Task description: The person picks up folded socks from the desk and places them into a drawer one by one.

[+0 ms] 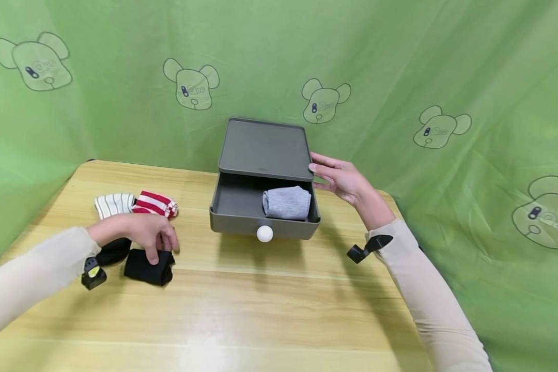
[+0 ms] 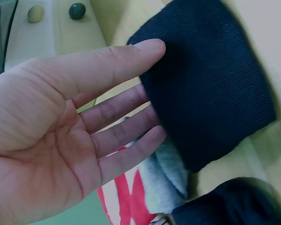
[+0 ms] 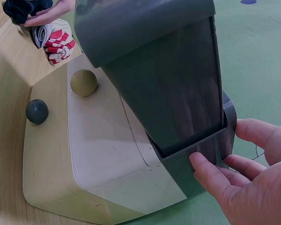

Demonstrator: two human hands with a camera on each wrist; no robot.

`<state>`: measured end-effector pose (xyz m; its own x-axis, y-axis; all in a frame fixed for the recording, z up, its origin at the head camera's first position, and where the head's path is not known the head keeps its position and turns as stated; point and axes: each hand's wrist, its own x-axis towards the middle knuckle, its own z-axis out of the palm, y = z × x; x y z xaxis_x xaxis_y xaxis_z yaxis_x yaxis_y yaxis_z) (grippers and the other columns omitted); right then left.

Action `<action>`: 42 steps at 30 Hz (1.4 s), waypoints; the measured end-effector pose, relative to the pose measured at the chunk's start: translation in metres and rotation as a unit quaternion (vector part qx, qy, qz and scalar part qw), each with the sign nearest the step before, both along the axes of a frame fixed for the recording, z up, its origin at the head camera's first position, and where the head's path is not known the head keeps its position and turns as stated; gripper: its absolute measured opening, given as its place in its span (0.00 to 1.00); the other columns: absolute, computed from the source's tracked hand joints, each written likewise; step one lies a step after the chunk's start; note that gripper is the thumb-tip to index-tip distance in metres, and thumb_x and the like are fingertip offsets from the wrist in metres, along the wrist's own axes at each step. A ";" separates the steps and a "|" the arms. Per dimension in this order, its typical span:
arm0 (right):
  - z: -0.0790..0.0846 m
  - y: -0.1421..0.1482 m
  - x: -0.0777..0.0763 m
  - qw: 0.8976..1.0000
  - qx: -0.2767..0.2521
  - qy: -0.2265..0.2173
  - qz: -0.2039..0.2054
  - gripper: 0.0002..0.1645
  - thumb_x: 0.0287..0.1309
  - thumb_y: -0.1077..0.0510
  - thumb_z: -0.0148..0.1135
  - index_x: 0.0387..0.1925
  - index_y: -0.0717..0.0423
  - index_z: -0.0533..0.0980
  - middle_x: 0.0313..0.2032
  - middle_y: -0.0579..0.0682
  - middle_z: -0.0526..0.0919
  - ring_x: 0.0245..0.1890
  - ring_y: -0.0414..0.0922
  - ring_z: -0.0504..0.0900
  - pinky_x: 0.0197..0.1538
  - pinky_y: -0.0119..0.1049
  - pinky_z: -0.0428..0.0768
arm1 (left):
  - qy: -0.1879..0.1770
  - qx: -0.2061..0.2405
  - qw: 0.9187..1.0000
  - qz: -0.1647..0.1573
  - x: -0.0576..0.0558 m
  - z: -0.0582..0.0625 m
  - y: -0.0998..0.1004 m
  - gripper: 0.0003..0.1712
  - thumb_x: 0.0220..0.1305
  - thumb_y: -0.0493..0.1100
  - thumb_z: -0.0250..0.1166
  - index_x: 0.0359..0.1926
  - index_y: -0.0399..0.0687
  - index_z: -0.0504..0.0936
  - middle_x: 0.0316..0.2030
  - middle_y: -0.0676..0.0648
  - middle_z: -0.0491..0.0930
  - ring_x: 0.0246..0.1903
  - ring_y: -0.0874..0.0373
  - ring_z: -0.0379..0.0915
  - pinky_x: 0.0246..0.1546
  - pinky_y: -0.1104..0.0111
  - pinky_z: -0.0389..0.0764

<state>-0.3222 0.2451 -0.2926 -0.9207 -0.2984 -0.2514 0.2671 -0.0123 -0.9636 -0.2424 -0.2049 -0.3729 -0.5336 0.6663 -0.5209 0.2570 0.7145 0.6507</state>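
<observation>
My left hand (image 1: 151, 232) pinches a folded black ribbed sock (image 1: 149, 267) at the left of the table. In the left wrist view, the thumb lies on top of that sock and the other fingers go behind it. My right hand (image 1: 341, 178) touches the right side of a grey drawer box (image 1: 265, 150), its thumb at the top front corner. The right wrist view shows those fingers rather straight against the side wall. The box's top drawer (image 1: 234, 222) is pulled out and holds a folded grey sock (image 1: 287, 203) on its right side.
Behind the left hand lie a white striped sock (image 1: 114, 204) and a red-and-white striped sock (image 1: 153, 203). Another black sock (image 1: 113, 251) is partly under the hand. Two paler lower drawers (image 3: 100, 126) with round knobs are pushed in. Green curtain (image 1: 376, 51) surrounds the table.
</observation>
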 end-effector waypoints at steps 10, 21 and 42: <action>0.000 0.000 0.000 1.000 0.003 0.002 0.002 0.39 0.70 0.63 0.60 0.78 0.55 0.58 0.80 0.53 0.55 0.46 0.34 0.86 0.49 0.32 0.87 | 0.039 -0.008 0.999 -0.025 -0.002 -0.016 0.005 0.25 0.44 0.29 0.77 0.48 0.37 0.87 0.38 0.49 0.88 0.39 0.64 0.81 0.42 0.73 0.84; -0.001 0.000 0.000 1.000 0.001 -0.001 -0.001 0.40 0.69 0.63 0.61 0.78 0.55 0.58 0.79 0.53 0.56 0.45 0.33 0.87 0.49 0.32 0.87 | 0.061 -0.033 0.997 -0.033 -0.004 -0.018 0.015 0.13 0.42 0.29 0.76 0.32 0.45 0.91 0.28 0.52 0.88 0.29 0.68 0.75 0.33 0.76 0.79; -0.001 0.000 0.000 1.000 0.000 -0.003 -0.005 0.40 0.69 0.64 0.62 0.77 0.55 0.59 0.79 0.52 0.56 0.46 0.33 0.86 0.49 0.33 0.87 | 0.041 0.006 0.999 -0.021 -0.005 -0.012 0.019 0.11 0.43 0.29 0.78 0.32 0.42 0.91 0.27 0.48 0.89 0.28 0.69 0.76 0.32 0.76 0.80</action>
<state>-0.3222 0.2456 -0.2931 -0.9221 -0.2890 -0.2574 0.2735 -0.0158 -0.9618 -0.2470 -0.1858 -0.3846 -0.5452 0.6955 -0.4681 0.3394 0.6937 0.6353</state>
